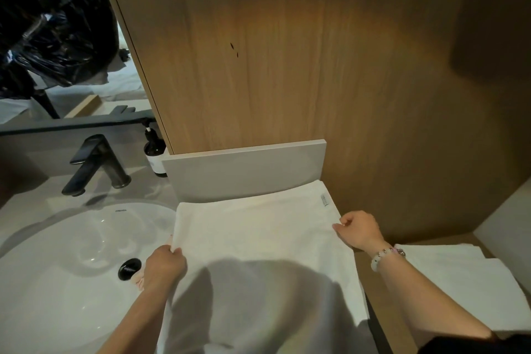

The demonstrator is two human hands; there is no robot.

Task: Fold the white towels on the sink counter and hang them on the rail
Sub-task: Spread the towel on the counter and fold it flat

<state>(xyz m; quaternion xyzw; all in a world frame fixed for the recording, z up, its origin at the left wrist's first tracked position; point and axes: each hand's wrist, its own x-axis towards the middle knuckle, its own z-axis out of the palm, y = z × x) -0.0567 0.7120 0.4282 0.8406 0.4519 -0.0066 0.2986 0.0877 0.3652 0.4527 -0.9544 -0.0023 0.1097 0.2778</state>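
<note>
The white towel point(258, 238) lies spread flat on the counter point(161, 190) beside the sink. Its far edge lies against a low grey backsplash point(244, 169) and its near end hangs over the front of the counter. The left hand point(165, 264) pinches the towel's left edge, with the fingers curled round the cloth. The right hand point(359, 230) pinches the opposite edge between thumb and bent fingers. The cloth runs smooth between the two grips, and a broad shadow covers its near half.

Just beyond the right grip, near the towel's far corner, a small label point(324, 200) is sewn on (its print is too small to read). A pale bead bracelet point(385, 256) sits on the wrist behind that grip. Further out on the same side, apart from the held towel, folded towels point(459, 282) lie on a wooden ledge.

Outward from the left grip is the white basin point(57, 282), with its black drain plug point(129, 269) just beside the hand. Beyond that grip stands a dark faucet point(94, 164). A brown pump bottle point(155, 152) stands at the end of the backsplash. Above them a mirror point(86, 95) reflects a black plastic bag point(48, 37). A wood-panelled wall point(287, 52) rises beyond both grips.
</note>
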